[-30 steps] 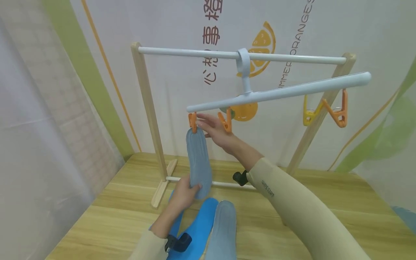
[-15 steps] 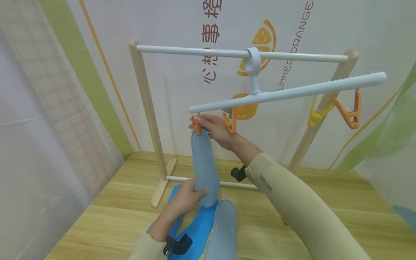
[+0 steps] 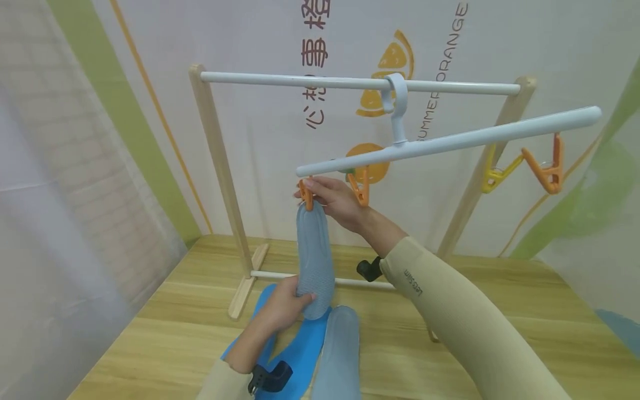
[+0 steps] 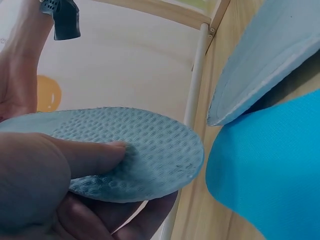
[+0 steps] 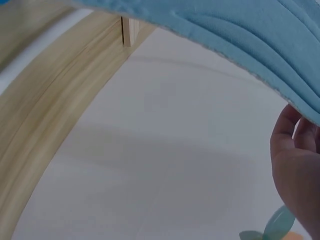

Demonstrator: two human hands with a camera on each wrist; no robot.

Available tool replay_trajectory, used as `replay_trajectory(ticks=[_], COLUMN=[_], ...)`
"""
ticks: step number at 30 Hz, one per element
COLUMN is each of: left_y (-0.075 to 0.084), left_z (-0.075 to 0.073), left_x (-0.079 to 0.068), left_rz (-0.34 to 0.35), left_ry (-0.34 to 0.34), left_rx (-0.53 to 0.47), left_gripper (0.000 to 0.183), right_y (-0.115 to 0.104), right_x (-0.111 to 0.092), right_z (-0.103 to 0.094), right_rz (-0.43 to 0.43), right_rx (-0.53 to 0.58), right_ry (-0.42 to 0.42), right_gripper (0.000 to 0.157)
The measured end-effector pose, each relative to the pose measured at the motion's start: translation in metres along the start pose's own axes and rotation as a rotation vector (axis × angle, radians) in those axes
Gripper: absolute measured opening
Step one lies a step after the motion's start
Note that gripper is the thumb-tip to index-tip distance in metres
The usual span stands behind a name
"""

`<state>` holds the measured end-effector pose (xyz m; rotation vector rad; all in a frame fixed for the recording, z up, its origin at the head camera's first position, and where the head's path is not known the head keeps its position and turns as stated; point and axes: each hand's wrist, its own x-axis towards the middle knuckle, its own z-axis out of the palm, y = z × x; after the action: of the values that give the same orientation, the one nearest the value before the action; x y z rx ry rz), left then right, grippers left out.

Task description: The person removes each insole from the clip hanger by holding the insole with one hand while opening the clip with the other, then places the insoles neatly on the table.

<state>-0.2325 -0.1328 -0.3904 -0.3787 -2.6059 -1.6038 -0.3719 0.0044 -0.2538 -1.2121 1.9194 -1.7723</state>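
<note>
A grey-blue insole [image 3: 314,255] hangs upright below the left end of a white hanger [image 3: 430,146]. My left hand [image 3: 284,303] pinches its lower end, thumb on the dimpled face and fingers behind, as the left wrist view shows. At its top edge sits an orange clip [image 3: 307,195], which my right hand [image 3: 340,201] grips with the thumb in front and fingertips behind. Whether the clip's jaws bite the insole cannot be made out. In the right wrist view, the fingers [image 5: 292,132] are beside the insole's edge; the clip is out of sight there.
Another orange clip [image 3: 362,188], a yellow clip [image 3: 494,175] and a further orange one hang along the hanger, which hooks over the rack's white rail [image 3: 280,81]. On the wooden table [image 3: 165,344] lie blue insoles [image 3: 300,355] and a second grey-blue insole [image 3: 341,350].
The right hand has closed its thumb and fingers around the orange clip. The hanger has shifted right and turned slightly, with the insole and left hand following slightly to the right.
</note>
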Motion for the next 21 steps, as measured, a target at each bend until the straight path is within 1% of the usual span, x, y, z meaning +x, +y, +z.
replay_trajectory(ticks=[3, 7, 13, 17, 21], left_y=[0.0, 0.0, 0.001, 0.001, 0.001], left_z=[0.002, 0.003, 0.004, 0.006, 0.007], left_x=[0.0, 0.0, -0.002, -0.001, 0.0], left_rz=[0.0, 0.016, 0.017, -0.001, -0.009], left_ry=[-0.003, -0.024, -0.04, -0.03, -0.015], left_rx=[0.006, 0.031, 0.051, 0.058, 0.069], left_gripper=[0.035, 0.035, 0.035, 0.035, 0.035], right_y=[0.0, 0.001, 0.002, 0.002, 0.001], right_x=[-0.004, -0.008, -0.014, -0.017, -0.02], right_z=[-0.004, -0.008, -0.011, -0.014, -0.017], right_rz=[0.005, 0.007, 0.01, 0.017, 0.022], right_rx=[0.019, 0.041, 0.035, 0.026, 0.038], right_ry=[0.01, 0.02, 0.031, 0.055, 0.078], right_gripper=[0.031, 0.029, 0.033, 0.038, 0.039])
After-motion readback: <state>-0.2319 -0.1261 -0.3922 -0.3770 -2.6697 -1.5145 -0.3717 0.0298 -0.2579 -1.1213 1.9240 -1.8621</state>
